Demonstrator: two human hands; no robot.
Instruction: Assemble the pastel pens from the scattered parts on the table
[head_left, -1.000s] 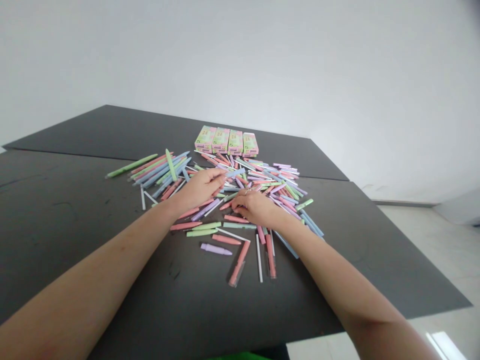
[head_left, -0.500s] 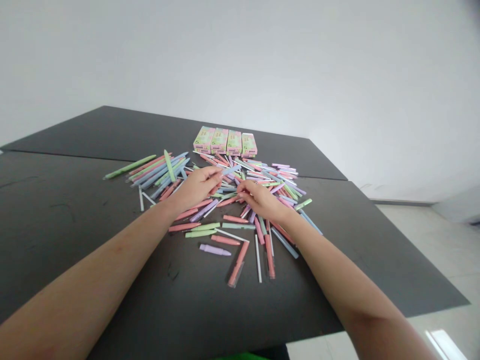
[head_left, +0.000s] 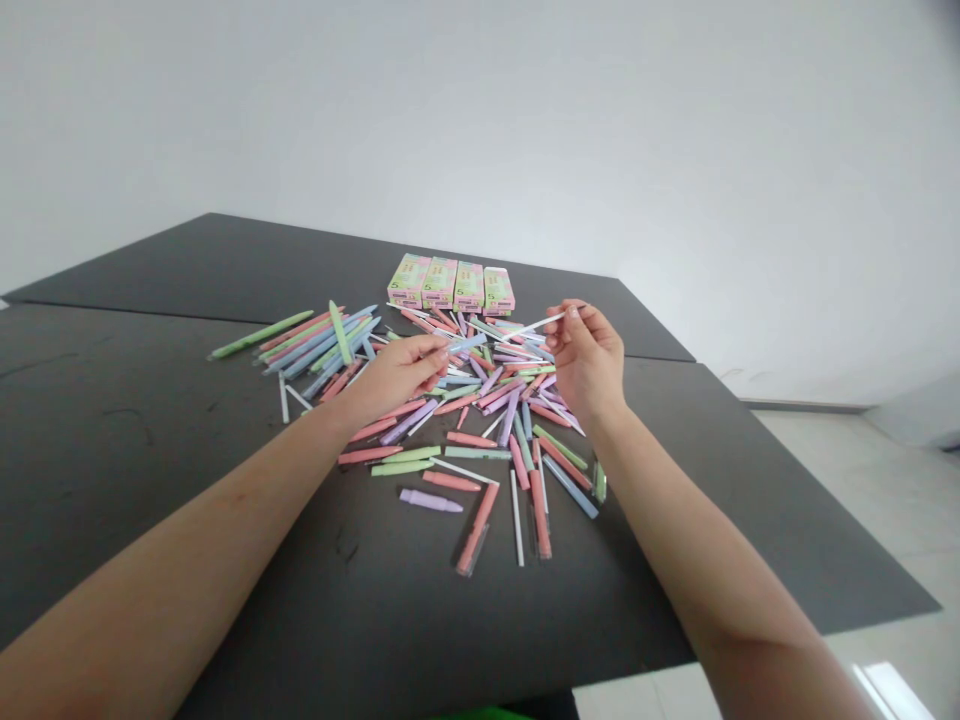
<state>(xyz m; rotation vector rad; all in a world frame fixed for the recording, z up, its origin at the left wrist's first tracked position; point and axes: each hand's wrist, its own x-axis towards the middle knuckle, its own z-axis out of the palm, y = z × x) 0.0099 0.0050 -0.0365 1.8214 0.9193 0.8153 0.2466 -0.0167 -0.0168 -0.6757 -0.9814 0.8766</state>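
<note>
My left hand (head_left: 415, 366) pinches a blue pen barrel (head_left: 468, 343), which points to the right. Closed on one end of a thin white pen refill (head_left: 531, 326) is my right hand (head_left: 586, 352), raised over the right side of the pile. The refill's other end slants down toward the barrel; a small gap seems to lie between them. Under both hands spreads a pile of loose pen parts (head_left: 512, 412) in pink, green, blue and purple, mixed with white refills.
Several whole-looking pens (head_left: 319, 338) lie bunched at the pile's left. Behind the pile stand several small pink-and-green boxes (head_left: 441, 282) in a row. Nearest me are a purple barrel (head_left: 431, 500) and a pink one with a clear cap (head_left: 477, 528). Everything rests on a dark table (head_left: 315, 600).
My right hand has risen from the pile and moved right, now with a white refill in its fingers. My left hand stays almost in place, still holding the blue barrel.
</note>
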